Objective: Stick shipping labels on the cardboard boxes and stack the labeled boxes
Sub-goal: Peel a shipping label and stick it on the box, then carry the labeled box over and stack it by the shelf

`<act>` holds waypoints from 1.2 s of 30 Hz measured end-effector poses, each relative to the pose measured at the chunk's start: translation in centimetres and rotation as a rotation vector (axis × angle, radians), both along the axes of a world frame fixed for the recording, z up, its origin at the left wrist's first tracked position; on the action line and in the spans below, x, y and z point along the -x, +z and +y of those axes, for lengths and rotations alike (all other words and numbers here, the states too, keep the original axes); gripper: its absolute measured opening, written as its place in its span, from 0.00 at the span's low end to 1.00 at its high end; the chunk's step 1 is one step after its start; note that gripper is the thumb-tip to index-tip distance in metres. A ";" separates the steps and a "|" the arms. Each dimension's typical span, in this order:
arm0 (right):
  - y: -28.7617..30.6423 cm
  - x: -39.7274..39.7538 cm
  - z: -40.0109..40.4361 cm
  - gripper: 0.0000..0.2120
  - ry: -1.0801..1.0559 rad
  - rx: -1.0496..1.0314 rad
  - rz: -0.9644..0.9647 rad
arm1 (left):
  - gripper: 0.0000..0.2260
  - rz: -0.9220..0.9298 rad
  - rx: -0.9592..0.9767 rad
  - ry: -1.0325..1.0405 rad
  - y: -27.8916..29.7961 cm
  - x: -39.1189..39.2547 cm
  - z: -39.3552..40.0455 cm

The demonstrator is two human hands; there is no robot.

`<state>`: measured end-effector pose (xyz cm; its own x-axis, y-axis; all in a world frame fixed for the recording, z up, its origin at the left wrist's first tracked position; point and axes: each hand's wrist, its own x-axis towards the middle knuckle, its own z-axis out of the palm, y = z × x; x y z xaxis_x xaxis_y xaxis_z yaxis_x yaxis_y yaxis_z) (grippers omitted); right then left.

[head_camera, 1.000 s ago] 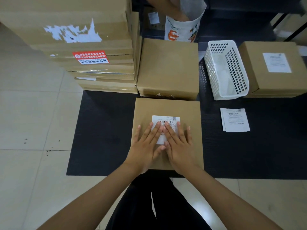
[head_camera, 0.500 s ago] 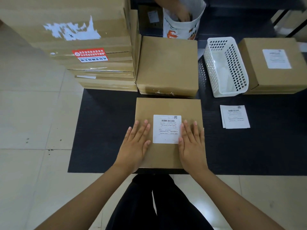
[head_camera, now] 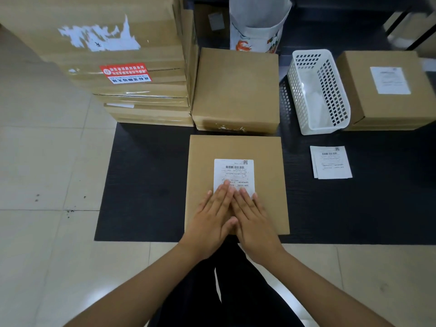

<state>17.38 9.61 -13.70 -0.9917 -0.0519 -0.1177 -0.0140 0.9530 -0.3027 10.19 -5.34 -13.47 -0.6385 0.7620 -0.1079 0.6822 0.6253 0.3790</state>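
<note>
- Our fingers lie straight and close together, flat on the lower edge of the shipping label [head_camera: 234,175]; the tips of both hands cover its bottom strip.
- Our left hand [head_camera: 210,223] and right hand [head_camera: 253,220] sit side by side, thumbs touching at the middle, palms down on the cardboard at 6 o'clock of the label.
- The label is stuck near the centre of the nearest cardboard box [head_camera: 237,185], which lies flat on the black mat [head_camera: 141,185] right in front of us.
- At 12 o'clock of that box, just beside it, sits a plain box [head_camera: 236,90] with no label on its top.
- At 10 o'clock rises a stack of large cartons [head_camera: 113,55], one bearing a red and white sticker [head_camera: 126,73].
- At 3 o'clock of our box, well apart, lie loose labels [head_camera: 331,162] on the mat.
- At 1 o'clock stands a white perforated basket [head_camera: 317,90], and just beyond it at 2 o'clock a labeled box [head_camera: 387,90].
- Behind the plain box stands a white printed bag [head_camera: 257,24].
</note>
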 end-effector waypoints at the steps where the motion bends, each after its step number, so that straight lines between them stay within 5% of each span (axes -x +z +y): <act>1: 0.1 0.1 0.2 0.26 -0.001 -0.001 -0.005 | 0.27 0.019 0.016 0.000 0.1 0.1 -0.1; 21: 0.2 -1.9 4.4 0.27 -0.102 -0.003 0.005 | 0.28 0.089 0.195 0.062 0.0 0.8 -2.9; 29: 0.2 -2.8 5.7 0.28 -0.182 0.034 0.005 | 0.29 0.045 0.130 0.167 0.1 0.5 -4.0; 36: 0.4 -2.9 5.9 0.33 -0.479 0.201 0.030 | 0.35 -0.165 -0.026 0.630 0.3 0.4 -5.5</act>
<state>20.33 15.48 -13.27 -0.9124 0.3902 -0.1235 0.3984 0.7777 -0.4863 9.74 -10.80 -13.12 -0.9404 0.2508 -0.2298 0.1192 0.8757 0.4679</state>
